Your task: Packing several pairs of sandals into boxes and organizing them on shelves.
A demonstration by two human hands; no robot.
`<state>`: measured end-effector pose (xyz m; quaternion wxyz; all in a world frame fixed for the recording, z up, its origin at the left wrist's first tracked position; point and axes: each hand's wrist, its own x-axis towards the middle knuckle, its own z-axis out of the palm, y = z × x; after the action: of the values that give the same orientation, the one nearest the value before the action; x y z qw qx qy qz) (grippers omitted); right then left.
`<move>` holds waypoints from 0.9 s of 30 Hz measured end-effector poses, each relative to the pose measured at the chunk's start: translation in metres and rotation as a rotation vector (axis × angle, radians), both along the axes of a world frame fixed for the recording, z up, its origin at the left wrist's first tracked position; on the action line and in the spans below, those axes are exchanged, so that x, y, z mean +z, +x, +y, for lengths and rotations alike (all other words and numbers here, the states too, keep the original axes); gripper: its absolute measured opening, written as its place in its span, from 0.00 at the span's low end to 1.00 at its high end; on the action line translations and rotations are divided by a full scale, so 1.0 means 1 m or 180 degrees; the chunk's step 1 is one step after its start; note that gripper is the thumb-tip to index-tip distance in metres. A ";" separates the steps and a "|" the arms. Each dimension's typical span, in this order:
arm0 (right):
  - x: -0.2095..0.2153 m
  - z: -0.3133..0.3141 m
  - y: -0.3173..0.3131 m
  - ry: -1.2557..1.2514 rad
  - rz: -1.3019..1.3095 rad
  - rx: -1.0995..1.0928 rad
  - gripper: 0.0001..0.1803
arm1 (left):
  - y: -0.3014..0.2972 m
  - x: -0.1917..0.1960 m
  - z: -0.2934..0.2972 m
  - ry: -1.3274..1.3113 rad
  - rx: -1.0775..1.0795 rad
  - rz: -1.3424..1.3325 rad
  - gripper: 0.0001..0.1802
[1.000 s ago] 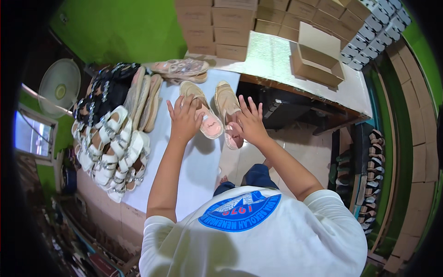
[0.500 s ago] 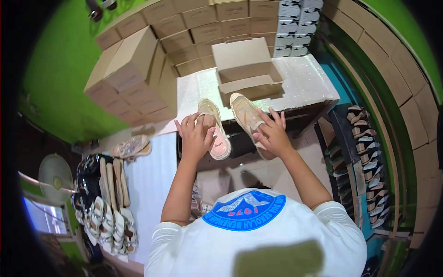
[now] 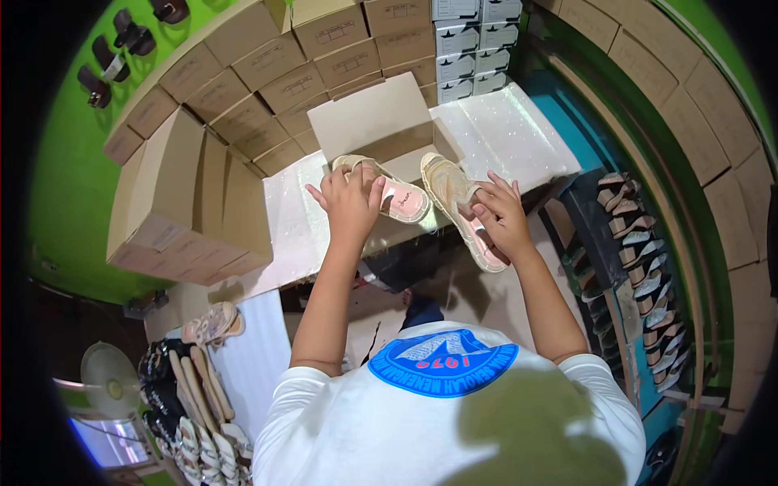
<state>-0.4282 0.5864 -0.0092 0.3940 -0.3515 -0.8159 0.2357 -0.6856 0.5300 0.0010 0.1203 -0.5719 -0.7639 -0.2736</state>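
Note:
My left hand point(image 3: 347, 202) is closed over the upper of a beige slip-on sandal point(image 3: 408, 204) with a pink insole. That sandal lies slanted at the front of an open brown cardboard box point(image 3: 369, 113), its toe overlapping the box; whether it touches is unclear. My right hand point(image 3: 501, 217) pinches the upper of a similar sandal point(image 3: 444, 180). This one is held tilted, toe toward the box's right front and heel out past the table edge. Both hands hide parts of the uppers. The box stands with its lid raised on a white glittery table point(image 3: 296, 194).
Stacked brown boxes point(image 3: 267, 65) line the back, with white boxes point(image 3: 476, 49) beside them. A large box pile point(image 3: 186, 202) stands left. Rows of sandals point(image 3: 648, 283) fill a rack at right; more sandals point(image 3: 207, 405) sit at lower left near a fan point(image 3: 111, 379).
Both sandals have moved closer to the open box. The left one has turned more sideways, toe overlapping the box. My view has shifted and tilted, showing more of the left wall.

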 end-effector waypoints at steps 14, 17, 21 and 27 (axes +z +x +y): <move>0.010 0.112 -0.030 0.0054 -0.0340 -0.0056 0.14 | -0.009 -0.014 0.092 -0.1063 0.0437 -0.0102 0.25; 0.011 0.125 -0.034 -0.0157 -0.0357 0.0168 0.18 | -0.009 -0.025 0.100 -0.1656 0.0236 -0.0190 0.25; 0.009 0.149 -0.040 -0.0226 -0.0312 0.0405 0.13 | -0.007 -0.029 0.104 -0.2021 -0.0138 -0.0539 0.23; 0.014 0.172 -0.052 -0.0237 -0.0412 0.0886 0.10 | -0.041 -0.055 0.105 -0.1797 0.0031 -0.0634 0.23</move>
<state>-0.4801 0.7586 0.0047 0.2908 -0.2638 -0.8711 0.2951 -0.7264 0.6348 -0.0539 -0.1177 -0.5494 -0.8206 -0.1046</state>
